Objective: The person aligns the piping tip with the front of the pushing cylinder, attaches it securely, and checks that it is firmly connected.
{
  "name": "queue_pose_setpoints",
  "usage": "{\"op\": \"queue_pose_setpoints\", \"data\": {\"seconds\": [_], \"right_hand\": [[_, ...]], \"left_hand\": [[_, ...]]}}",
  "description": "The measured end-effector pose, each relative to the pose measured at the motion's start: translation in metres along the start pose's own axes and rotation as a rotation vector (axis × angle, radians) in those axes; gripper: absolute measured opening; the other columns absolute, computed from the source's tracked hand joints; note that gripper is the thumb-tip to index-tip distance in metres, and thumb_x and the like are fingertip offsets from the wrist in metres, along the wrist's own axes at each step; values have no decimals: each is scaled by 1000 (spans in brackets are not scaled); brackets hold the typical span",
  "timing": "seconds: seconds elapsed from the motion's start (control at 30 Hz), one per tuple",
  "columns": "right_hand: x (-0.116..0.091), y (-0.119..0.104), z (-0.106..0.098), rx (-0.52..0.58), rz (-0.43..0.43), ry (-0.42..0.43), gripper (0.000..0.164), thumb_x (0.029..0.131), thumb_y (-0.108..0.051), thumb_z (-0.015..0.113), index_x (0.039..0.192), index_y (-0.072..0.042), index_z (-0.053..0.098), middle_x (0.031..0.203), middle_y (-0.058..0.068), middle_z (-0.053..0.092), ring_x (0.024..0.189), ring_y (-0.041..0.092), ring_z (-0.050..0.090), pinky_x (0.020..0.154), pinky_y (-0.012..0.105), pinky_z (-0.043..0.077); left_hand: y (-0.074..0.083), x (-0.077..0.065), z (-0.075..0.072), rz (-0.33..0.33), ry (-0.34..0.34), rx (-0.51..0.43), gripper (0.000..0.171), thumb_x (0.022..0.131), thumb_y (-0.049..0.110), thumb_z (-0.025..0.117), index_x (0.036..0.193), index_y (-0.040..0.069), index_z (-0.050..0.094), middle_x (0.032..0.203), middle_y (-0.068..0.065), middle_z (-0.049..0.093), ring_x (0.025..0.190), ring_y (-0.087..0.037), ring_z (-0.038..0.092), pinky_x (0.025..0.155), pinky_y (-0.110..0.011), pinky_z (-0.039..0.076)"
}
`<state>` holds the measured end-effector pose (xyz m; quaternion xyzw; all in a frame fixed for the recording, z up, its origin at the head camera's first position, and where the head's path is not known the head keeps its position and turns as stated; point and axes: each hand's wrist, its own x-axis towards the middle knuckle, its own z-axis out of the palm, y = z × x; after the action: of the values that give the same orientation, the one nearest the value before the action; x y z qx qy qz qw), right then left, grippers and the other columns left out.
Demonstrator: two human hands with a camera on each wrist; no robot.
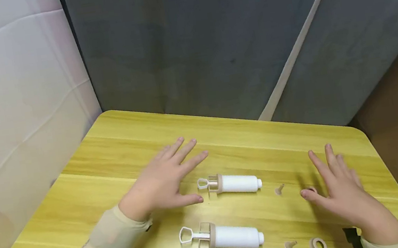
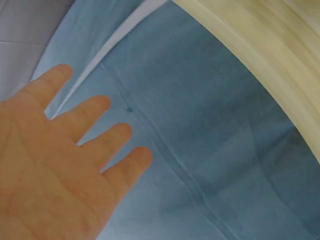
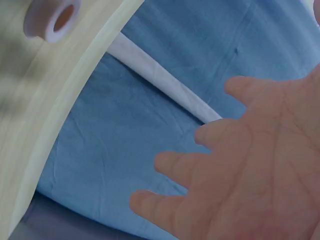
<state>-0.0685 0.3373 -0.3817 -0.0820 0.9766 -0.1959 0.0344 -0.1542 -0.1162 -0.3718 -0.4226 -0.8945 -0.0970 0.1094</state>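
The left hand and right hand are spread wide, holding nothing, and a low right-hand sweep could knock the upper beige ring, lower right of frame.

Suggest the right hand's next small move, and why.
I'd probably lower the right hand and pinch the far ring: the hand is open and empty, its thumb partly covers that ring in the head view, and the ring sits apart from the far white tube.
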Motion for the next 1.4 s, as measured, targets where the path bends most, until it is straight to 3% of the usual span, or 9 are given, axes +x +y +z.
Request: {"op": "queue_pose_setpoints", "data": {"seconds": [0.2, 0.3, 0.4, 0.47, 0.57, 0.7, 1.03, 1.23, 1.4], "right_hand": [[-7, 2, 3, 19, 22, -68, 104, 98, -56, 73, 173, -16, 15, 173, 30, -9, 150, 69, 0, 104, 90, 9], [-13, 5, 5, -10, 37, -64, 95, 96, -57, 75, 166, -5, 35, 169, 37, 13, 147, 68, 22, 104, 86, 24], [-19, 6, 9, -39, 52, -46, 76, 95, -57, 77, 142, -1, 59, 145, 29, 51, 127, 52, 55, 99, 71, 46], [-22, 6, 13, -30, 54, -48, 62, 93, -55, 80, 124, -4, 67, 121, 16, 63, 107, 35, 64, 90, 56, 54], [-20, 3, 18, -3, 38, -83, 47, 89, -52, 85, 107, -12, 68, 100, -1, 63, 88, 16, 58, 79, 42, 54], [-13, -3, 25, 41, -21, -133, 43, 84, -47, 90, 100, -17, 65, 91, -5, 61, 74, 7, 51, 71, 32, 50], [3, -17, 37, 132, -196, -225, 45, 77, -39, 97, 105, -16, 69, 92, -8, 62, 77, 7, 53, 69, 30, 49], [10, -17, 44, 176, -237, -271, 39, 77, -27, 96, 105, -15, 70, 85, -8, 60, 72, 7, 54, 66, 28, 48], [8, -13, 48, 256, -238, -319, 41, 73, -24, 98, 101, -16, 69, 78, -8, 58, 67, 5, 54, 62, 27, 48]], "left_hand": [[20, 11, 11, 105, 0, -29, 82, 88, 56, 82, 154, 14, 56, 148, -16, 61, 135, -37, 59, 111, -51, 49], [34, 14, 13, 144, -5, -60, 74, 89, 48, 84, 148, 11, 61, 138, -12, 68, 125, -29, 66, 105, -46, 53], [47, 16, 11, 156, -39, -78, 69, 91, 47, 83, 148, 14, 62, 137, -9, 68, 124, -26, 66, 103, -45, 54], [55, 18, 10, 164, -72, -88, 67, 92, 47, 82, 148, 15, 62, 137, -7, 68, 125, -25, 66, 104, -44, 54], [67, 20, 8, 169, -103, -88, 64, 93, 46, 81, 148, 16, 63, 137, -3, 68, 124, -23, 66, 103, -43, 54], [80, 21, 7, 177, -127, -48, 59, 95, 46, 79, 144, 16, 65, 133, -2, 69, 118, -20, 67, 100, -40, 54], [111, 30, 11, 234, -156, 52, 50, 93, 49, 78, 134, 21, 71, 114, 5, 71, 97, -12, 68, 82, -29, 56], [131, 46, 29, 261, -199, 111, 53, 90, 55, 80, 133, 25, 72, 108, 8, 71, 87, -8, 66, 72, -25, 55], [154, 59, 49, 249, -209, 133, 31, 91, 43, 82, 116, 29, 72, 94, 13, 66, 71, -4, 58, 58, -22, 49]]}}
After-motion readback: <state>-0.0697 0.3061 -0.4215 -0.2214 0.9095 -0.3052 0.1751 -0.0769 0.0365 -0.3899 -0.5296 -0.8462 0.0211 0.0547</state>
